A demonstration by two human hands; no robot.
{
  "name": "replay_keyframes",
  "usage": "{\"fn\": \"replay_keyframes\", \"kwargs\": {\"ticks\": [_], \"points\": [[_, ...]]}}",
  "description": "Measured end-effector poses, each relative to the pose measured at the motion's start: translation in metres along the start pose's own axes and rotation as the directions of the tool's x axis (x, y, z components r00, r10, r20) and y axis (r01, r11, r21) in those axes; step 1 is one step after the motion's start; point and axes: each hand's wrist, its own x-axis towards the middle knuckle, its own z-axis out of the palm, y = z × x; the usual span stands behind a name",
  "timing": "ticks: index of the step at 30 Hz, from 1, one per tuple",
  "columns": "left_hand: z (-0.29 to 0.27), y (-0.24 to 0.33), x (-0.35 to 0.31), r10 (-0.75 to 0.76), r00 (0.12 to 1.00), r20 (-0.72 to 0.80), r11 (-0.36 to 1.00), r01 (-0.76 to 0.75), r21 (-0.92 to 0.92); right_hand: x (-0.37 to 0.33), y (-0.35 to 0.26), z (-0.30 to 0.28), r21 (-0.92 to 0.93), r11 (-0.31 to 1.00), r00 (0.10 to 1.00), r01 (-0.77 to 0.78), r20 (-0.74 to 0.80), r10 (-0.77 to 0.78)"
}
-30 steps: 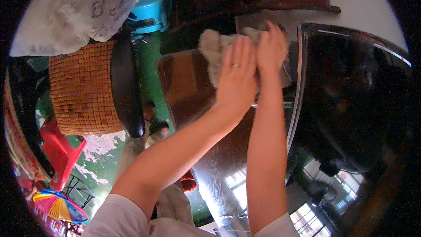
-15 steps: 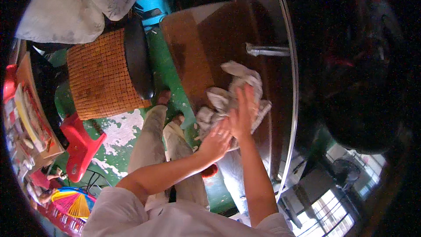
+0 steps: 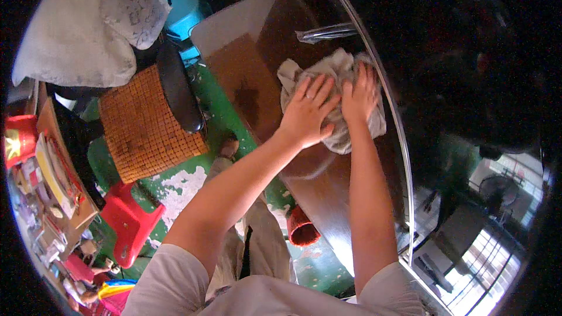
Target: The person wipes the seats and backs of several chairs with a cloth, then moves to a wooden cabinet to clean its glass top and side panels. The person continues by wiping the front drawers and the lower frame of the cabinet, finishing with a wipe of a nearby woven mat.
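Head view, hands: the left hand (image 3: pixel 307 111) and the right hand (image 3: pixel 360 93) lie flat side by side, fingers spread, both pressed palm-down on a crumpled grey cloth (image 3: pixel 333 99); neither is clenched around it.
Head view, cloth: bunched under both palms on the glossy dark desk (image 3: pixel 263 76), with loose folds sticking out beyond the fingertips and below the right wrist.
Head view, desk edge: a bright metal rim (image 3: pixel 398 140) runs just to the right of the right hand, and the cloth's right fold reaches almost to it.
Head view, beyond the fingertips: a shiny, clear, elongated thing (image 3: pixel 325 32) lies near the cloth's far end; what it is I cannot tell.
Head view, left of the hands: a woven-seat chair (image 3: pixel 146 123), a red stool (image 3: pixel 129 219) and a green, worn floor (image 3: pixel 193 181) lie below the desk's near edge.
Risk, slipping: the desk looks smooth and reflective, so a hard push with flat palms could let the cloth skate and the hands slide toward the rim.
Risk, snagging: a loose fold swept outward could catch the shiny thing and knock it along the desk or off it.
Risk, balance: both arms are stretched well forward, so a sudden slip of the cloth would probably pitch the person's weight onto the desk.
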Motion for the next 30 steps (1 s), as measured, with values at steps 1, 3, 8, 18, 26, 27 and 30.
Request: {"fn": "replay_keyframes", "kwargs": {"ticks": [1, 3, 8, 18, 26, 27, 30], "points": [[-0.002, -0.009, 0.005, -0.025, 0.999, -0.039, 1.000, 0.026, 0.016, 0.017, -0.015, -0.001, -0.016, 0.999, 0.999, 0.042, 0.014, -0.042], [-0.006, -0.024, 0.005, -0.085, 0.990, -0.113, 0.996, 0.085, -0.010, 0.038, -0.043, 0.005, -0.045, 0.990, 0.990, 0.134, 0.058, -0.131], [-0.023, -0.035, -0.039, -0.179, 0.970, -0.164, 0.984, 0.175, -0.038, -0.006, -0.087, 0.004, 0.017, 0.959, 0.957, 0.282, 0.067, -0.283], [0.055, 0.012, -0.195, -0.495, 0.860, 0.127, 0.493, 0.398, -0.774, -0.176, -0.138, -0.025, 0.159, 0.987, 0.950, -0.019, 0.311, -0.032], [0.069, -0.055, -0.142, -0.619, 0.764, 0.181, 0.002, 0.233, -0.973, -0.137, -0.147, -0.016, 0.078, 0.965, 0.902, 0.249, 0.344, -0.260], [0.090, -0.071, -0.132, -0.695, 0.715, 0.075, -0.003, 0.102, -0.995, -0.113, -0.166, -0.007, 0.117, 0.935, 0.880, 0.336, 0.316, -0.356], [0.044, -0.138, -0.075, -0.777, 0.629, -0.039, -0.201, -0.306, -0.931, -0.049, -0.216, 0.015, 0.190, 0.828, 0.815, 0.527, 0.164, -0.556]]}}
